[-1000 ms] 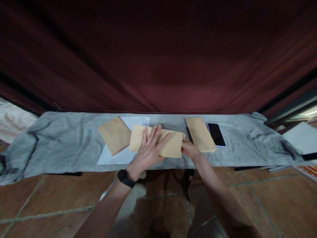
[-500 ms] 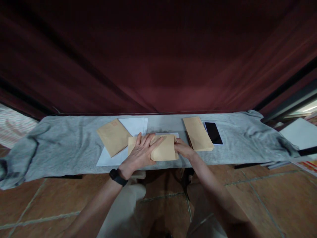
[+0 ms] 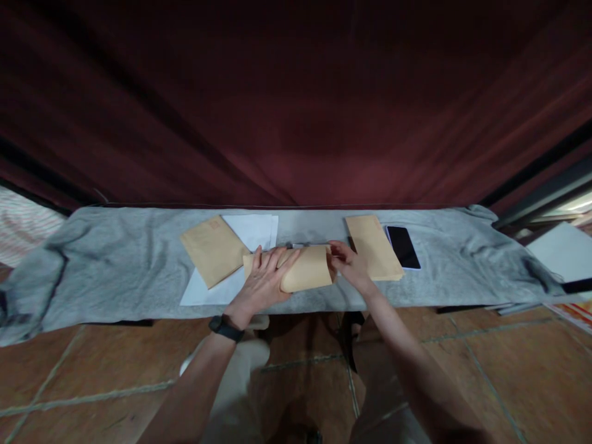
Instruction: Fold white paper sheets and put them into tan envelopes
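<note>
A brown paper envelope (image 3: 308,269) lies near the front edge of the cloth-covered surface, its middle bowed upward and its right end gaping. My left hand (image 3: 267,277), with a dark band on the wrist, holds the left part, fingers stretched over the top. At the gaping right end, the bent fingers of my right hand (image 3: 349,264) grip the envelope's edge; their tips are partly hidden. Left of my hands, another brown envelope (image 3: 215,250) rests across white paper sheets (image 3: 254,229). A stack of brown envelopes (image 3: 374,246) lies just right of my right hand.
A phone (image 3: 402,246) lies beside the envelope stack. Grey cloth (image 3: 462,259) covers the long narrow surface, with a dark red curtain (image 3: 296,123) behind it. White sheets (image 3: 564,250) are at the far right. Below is a tiled floor (image 3: 305,382).
The envelope between my hands has bowed upward and its right end has opened wider. My right hand has shifted slightly up and right, its fingers now showing at the opening.
</note>
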### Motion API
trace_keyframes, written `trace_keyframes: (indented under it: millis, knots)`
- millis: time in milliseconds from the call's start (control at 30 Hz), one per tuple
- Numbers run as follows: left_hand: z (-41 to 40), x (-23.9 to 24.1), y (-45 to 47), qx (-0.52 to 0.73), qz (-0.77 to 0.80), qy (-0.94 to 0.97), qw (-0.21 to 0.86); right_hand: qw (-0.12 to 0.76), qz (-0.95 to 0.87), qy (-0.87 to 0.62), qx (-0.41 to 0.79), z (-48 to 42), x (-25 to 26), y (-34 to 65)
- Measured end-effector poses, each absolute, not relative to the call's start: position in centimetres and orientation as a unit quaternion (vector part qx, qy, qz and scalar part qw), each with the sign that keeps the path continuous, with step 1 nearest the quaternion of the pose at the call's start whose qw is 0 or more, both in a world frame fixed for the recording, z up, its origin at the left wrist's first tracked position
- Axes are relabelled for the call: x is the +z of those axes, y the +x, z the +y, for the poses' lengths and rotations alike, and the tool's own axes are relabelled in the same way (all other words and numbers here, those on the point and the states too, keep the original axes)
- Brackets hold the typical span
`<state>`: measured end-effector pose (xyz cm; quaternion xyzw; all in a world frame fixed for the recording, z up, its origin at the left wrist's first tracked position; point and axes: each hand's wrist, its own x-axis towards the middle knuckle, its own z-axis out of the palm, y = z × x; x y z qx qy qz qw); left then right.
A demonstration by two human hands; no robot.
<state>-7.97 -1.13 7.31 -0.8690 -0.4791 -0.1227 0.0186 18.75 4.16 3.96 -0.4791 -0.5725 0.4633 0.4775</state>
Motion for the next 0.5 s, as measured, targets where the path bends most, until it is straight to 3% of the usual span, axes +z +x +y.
trace_keyframes:
  millis: [100, 300, 500]
  knots:
    - [-1.4, 7.0, -7.9, -0.124, -0.479, -0.869, 0.027, 0.478, -0.576, -0.485, 0.452, 3.3, 5.1, 20.4]
    - [-1.9, 6.9, -7.1, -0.121, -0.449, -0.885, 0.015, 0.240, -0.641, -0.415, 0.600, 0.8, 6.0, 20.9]
    - [-2.4, 7.4, -6.5, -0.115, -0.416, -0.901, -0.037, 0.184, -0.584, -0.396, 0.684, -0.1, 5.9, 20.4]
